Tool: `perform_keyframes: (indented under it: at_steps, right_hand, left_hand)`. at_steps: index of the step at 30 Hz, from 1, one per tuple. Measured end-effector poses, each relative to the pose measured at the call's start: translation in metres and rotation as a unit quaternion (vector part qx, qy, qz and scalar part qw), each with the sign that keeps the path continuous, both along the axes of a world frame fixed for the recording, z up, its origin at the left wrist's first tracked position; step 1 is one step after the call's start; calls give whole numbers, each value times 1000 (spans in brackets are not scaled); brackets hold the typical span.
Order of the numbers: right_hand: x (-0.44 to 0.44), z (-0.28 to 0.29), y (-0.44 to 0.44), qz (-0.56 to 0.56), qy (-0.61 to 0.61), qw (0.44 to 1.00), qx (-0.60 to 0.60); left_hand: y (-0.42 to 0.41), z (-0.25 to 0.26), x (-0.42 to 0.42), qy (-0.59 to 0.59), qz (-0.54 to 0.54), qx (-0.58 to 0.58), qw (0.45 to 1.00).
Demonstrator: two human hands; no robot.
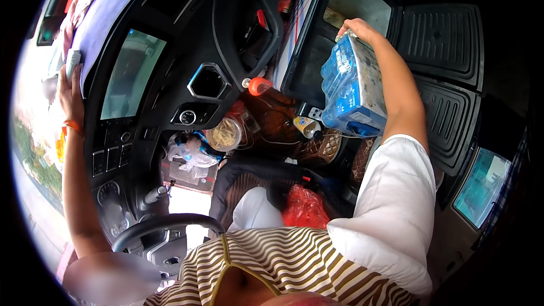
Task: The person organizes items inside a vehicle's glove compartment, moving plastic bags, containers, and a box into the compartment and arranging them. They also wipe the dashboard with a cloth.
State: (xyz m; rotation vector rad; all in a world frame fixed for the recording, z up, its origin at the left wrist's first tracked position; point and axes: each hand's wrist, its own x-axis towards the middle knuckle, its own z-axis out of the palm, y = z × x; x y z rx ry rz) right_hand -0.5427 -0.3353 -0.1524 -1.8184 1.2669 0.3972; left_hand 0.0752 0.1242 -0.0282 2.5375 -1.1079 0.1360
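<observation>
On the dashboard's far left, my left hand (71, 89), an orange band at its wrist, has its fingers around a small pale tube or bottle (73, 57). My right hand (359, 29) reaches out at the upper right, its fingers curled on some crumpled pale material (346, 35) at the far end of a blue plastic-wrapped pack (342, 78). The pack stands tilted against an open black-framed box (310, 57), and my right forearm passes along its right side. Whether the fingers also grip the pack's wrapping cannot be told.
A steering wheel (170, 221) is close before my body. An orange-red bottle-like object (259, 86), a tub of pale strips (224, 134) and plastic bags (191, 151) lie around the console. A red plastic bag (304, 206) is beside my leg. Ribbed black panels (440, 44) line the right.
</observation>
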Motion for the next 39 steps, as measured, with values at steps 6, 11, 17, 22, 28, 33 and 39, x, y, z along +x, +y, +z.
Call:
perform_keyframes:
  at_steps: [6,11,17,22,28,33,39]
  right_hand:
    - [-75,-14,-8,-9,140,986,-91]
    - [-123,-16,-18,-19,225,970,-90]
    - [-97,-22,-6,-15,364,919,-149]
    - [-113,-32,-14,-86,376,912,-140]
    - [-117,-52,-52,20,197,961,-192]
    - [1,-58,-28,-75,-11,992,-102]
    - [21,-7,-28,-162,-103,981,2]
  left_hand:
    - [0,-1,-1,3,20,5,1000]
    - [-1,-1,-4,-6,0,-6,1000]
    - [-4,13,-13,26,15,-2,1000]
    - [-7,14,-15,19,16,9,1000]
    - [-10,1,-17,0,-12,-29,999]
    - [-10,13,-21,18,8,12,1000]
    - [-10,6,-14,24,-14,-5,1000]
